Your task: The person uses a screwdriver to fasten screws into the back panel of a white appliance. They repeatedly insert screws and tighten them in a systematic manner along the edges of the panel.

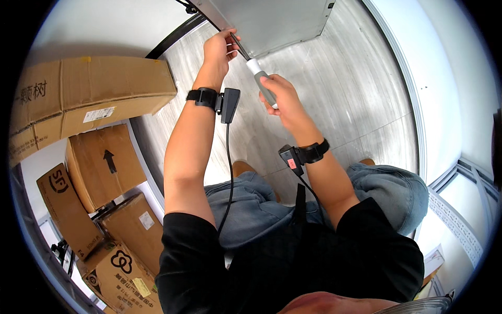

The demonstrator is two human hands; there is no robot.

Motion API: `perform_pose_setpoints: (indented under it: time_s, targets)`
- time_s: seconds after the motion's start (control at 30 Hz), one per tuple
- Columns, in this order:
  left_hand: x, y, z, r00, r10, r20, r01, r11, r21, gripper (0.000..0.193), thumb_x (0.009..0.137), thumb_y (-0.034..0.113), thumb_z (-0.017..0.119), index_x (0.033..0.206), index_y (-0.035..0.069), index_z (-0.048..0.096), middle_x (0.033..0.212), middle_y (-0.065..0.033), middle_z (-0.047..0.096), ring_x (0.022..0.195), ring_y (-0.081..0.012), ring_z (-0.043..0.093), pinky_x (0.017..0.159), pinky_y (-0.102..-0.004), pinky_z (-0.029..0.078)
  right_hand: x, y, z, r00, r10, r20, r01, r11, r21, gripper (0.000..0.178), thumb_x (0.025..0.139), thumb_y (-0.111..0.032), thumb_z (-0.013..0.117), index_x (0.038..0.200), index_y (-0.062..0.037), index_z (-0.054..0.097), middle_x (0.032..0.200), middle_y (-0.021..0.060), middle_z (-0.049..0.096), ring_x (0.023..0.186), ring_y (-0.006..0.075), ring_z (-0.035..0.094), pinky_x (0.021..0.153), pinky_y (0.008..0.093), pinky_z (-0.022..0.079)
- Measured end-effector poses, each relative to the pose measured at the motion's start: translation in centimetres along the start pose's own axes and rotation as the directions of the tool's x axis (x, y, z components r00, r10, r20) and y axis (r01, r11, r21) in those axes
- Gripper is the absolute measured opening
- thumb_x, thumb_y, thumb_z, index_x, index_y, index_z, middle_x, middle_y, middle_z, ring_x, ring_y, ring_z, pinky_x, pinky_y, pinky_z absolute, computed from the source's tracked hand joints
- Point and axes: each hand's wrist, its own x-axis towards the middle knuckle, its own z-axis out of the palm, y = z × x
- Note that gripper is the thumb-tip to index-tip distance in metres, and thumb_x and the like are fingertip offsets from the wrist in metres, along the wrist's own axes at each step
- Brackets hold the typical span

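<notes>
A screwdriver (pixel 254 67) with a grey-and-white handle and a dark shaft slants up and left toward a grey metal panel (pixel 272 26). My right hand (pixel 281 97) is wrapped round its handle. Close to the panel's lower left edge, my left hand (pixel 218 52) has its fingers curled about the tip end of the shaft. Whether those fingers pinch the shaft or a small part beside it is hidden. The shaft's tip and whatever it meets at the panel cannot be made out.
To my left lies a long cardboard box (pixel 115 86), with a box bearing an arrow (pixel 107 162) and several more cartons below it. Pale wood-look flooring (pixel 361 99) spreads beneath the panel. A white wall (pixel 444 78) rises at the right. Cables hang from black wrist straps (pixel 204 97).
</notes>
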Motion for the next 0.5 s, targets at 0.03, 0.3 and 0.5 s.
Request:
perform_pose_setpoints:
  time_s: [0.03,0.3,0.5]
  targets:
    - [0.0,0.2,0.6,0.999,-0.004,0.035,0.004,1.0,0.008,0.025,0.09,0.018,0.044,0.1,0.005,0.063,0.078,-0.0011,0.059,0.068,-0.0116,0.052,0.06,-0.0252,0.041,0.0,-0.6,-0.6,1.0,-0.014,-0.02,0.014,1.0,-0.017,0.028,0.088,-0.034,0.054,0.086,-0.007,0.049,0.066,0.0032,0.053,0.042,0.0084,0.042,0.038,0.0215,0.026]
    - [1.2,-2.1,12.6,0.991,-0.039,0.131,0.025,0.994,0.11,0.027,0.092,0.02,0.045,0.106,0.004,0.063,0.078,0.0005,0.057,0.068,-0.0102,0.054,0.06,-0.0233,0.043,1.9,-6.3,-13.0,0.999,-0.04,-0.016,0.04,0.999,-0.012,0.034,0.086,-0.037,0.056,0.089,-0.0035,0.053,0.067,0.0036,0.057,0.044,0.0089,0.044,0.042,0.0235,0.032]
    - [13.7,6.0,17.9,0.994,0.019,0.106,-0.033,0.991,0.129,0.024,0.09,0.016,0.051,0.108,0.006,0.061,0.083,-0.0015,0.061,0.07,-0.0095,0.055,0.062,-0.023,0.043,13.3,-20.5,-13.3,0.982,-0.074,-0.175,0.052,0.99,-0.129,0.031,0.09,-0.038,0.049,0.094,-0.0075,0.055,0.067,0.001,0.057,0.046,0.0082,0.043,0.044,0.0223,0.031]
